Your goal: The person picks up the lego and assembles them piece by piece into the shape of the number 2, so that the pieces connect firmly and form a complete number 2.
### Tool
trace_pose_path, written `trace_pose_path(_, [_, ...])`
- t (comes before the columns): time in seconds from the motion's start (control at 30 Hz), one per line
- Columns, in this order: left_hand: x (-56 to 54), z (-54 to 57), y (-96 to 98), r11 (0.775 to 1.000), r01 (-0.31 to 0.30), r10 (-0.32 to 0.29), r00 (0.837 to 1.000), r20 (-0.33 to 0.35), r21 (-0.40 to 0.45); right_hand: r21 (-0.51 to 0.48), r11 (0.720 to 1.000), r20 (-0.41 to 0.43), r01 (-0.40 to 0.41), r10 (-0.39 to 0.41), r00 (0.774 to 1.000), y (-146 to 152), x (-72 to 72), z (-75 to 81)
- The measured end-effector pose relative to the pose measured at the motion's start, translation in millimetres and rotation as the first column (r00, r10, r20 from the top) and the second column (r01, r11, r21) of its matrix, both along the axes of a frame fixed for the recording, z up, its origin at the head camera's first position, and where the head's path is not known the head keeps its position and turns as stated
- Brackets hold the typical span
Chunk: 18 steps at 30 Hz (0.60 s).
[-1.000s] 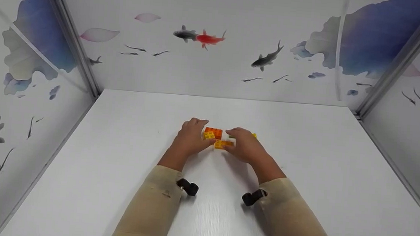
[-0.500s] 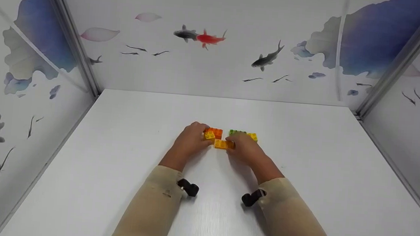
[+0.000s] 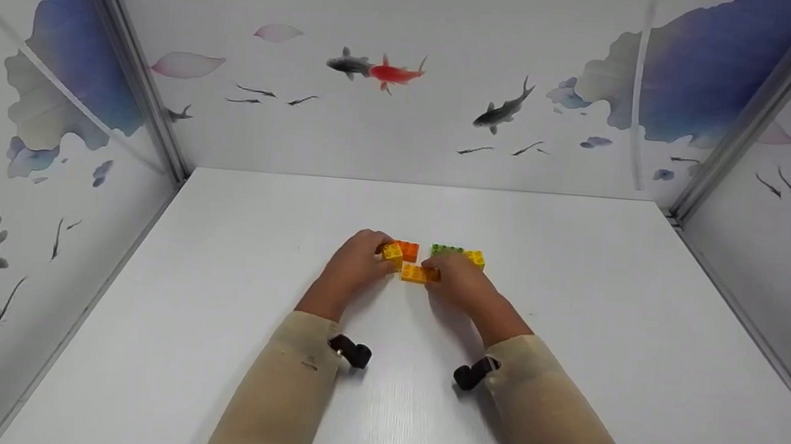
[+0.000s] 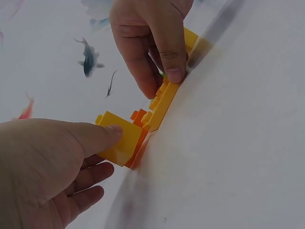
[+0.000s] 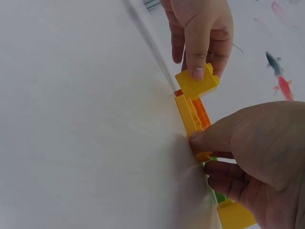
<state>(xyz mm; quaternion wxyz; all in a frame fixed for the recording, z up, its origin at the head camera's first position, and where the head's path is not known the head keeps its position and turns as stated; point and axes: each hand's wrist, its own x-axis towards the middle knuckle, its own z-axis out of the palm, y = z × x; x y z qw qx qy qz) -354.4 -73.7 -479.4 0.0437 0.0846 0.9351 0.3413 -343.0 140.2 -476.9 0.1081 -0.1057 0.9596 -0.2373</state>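
My left hand pinches a yellow toy building brick between thumb and fingers. In the left wrist view this yellow brick is tilted, close beside an orange brick. To its right, my right hand pinches one end of a longer amber-yellow brick that lies on the table. The fingers partly cover that long brick in the right wrist view. Beyond the right hand sit a green brick and another yellow brick, both partly hidden by it.
The bricks are grouped around the middle of a white table. White panels printed with fish and petals stand behind and on both sides. A black wrist camera sits at the left sleeve, and a similar camera at the right.
The left fingers have closed around the yellow brick, which is now raised slightly. The right hand has lowered its fingers onto the long amber-yellow brick, uncovering the green one behind.
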Motion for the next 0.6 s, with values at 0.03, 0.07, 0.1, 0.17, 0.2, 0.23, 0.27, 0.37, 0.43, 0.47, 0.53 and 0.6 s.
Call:
trace_pose_path(0.03, [0.2, 0.6, -0.9, 1.000, 0.000, 0.000, 1.000, 0.006, 0.015, -0.002, 1.000, -0.001, 0.001, -0.001, 1.000, -0.3, 0.2, -0.2])
trace_pose_path(0.07, [0.4, 1.1, -1.8, 1.000, 0.002, -0.002, 1.000, 0.010, 0.025, -0.002, 1.000, -0.003, 0.000, 0.000, 1.000, -0.6, 0.5, -0.4])
trace_pose_path(0.1, [0.6, 1.6, -2.7, 0.999, 0.004, -0.004, 1.000, 0.014, 0.037, -0.005, 1.000, -0.004, 0.001, -0.001, 1.000, -0.9, 0.7, -0.7])
trace_pose_path(0.17, [1.1, 2.8, -3.9, 0.998, 0.007, -0.009, 1.000, 0.029, 0.067, -0.005, 1.000, -0.008, -0.001, 0.001, 1.000, -1.3, 0.7, -1.4])
trace_pose_path(0.2, [1.3, 3.1, -4.4, 0.997, 0.010, -0.013, 0.999, 0.036, 0.082, -0.006, 1.000, -0.011, -0.004, 0.004, 1.000, -1.6, 0.6, -1.9])
trace_pose_path(0.23, [1.7, 3.5, -4.8, 0.995, 0.012, -0.017, 0.999, 0.046, 0.099, -0.012, 1.000, -0.011, -0.003, 0.002, 1.000, -1.8, 0.4, -2.3])
trace_pose_path(0.27, [1.9, 3.7, -4.9, 0.994, 0.019, -0.024, 0.998, 0.049, 0.108, -0.016, 1.000, -0.012, -0.005, 0.004, 1.000, -2.1, 0.1, -2.7])
trace_pose_path(0.37, [2.9, 4.0, -5.0, 0.991, 0.035, -0.043, 0.998, 0.056, 0.132, -0.037, 0.999, -0.007, -0.007, 0.007, 1.000, -2.8, -1.1, -3.8])
trace_pose_path(0.43, [3.3, 3.9, -4.8, 0.990, 0.052, -0.059, 0.997, 0.049, 0.133, -0.057, 0.998, 0.009, 0.000, 0.000, 1.000, -3.3, -1.7, -4.1])
trace_pose_path(0.47, [3.4, 3.8, -4.6, 0.989, 0.060, -0.066, 0.997, 0.043, 0.132, -0.063, 0.998, 0.013, 0.000, 0.001, 1.000, -3.5, -1.8, -4.2])
trace_pose_path(0.53, [4.0, 3.6, -4.9, 0.987, 0.066, -0.074, 0.996, 0.047, 0.143, -0.072, 0.997, 0.019, -0.006, 0.007, 1.000, -3.6, -1.8, -4.5])
trace_pose_path(0.6, [4.7, 3.9, -5.4, 0.986, 0.079, -0.087, 0.995, 0.045, 0.148, -0.079, 0.997, 0.024, -0.015, 0.017, 1.000, -4.0, -1.4, -4.4])
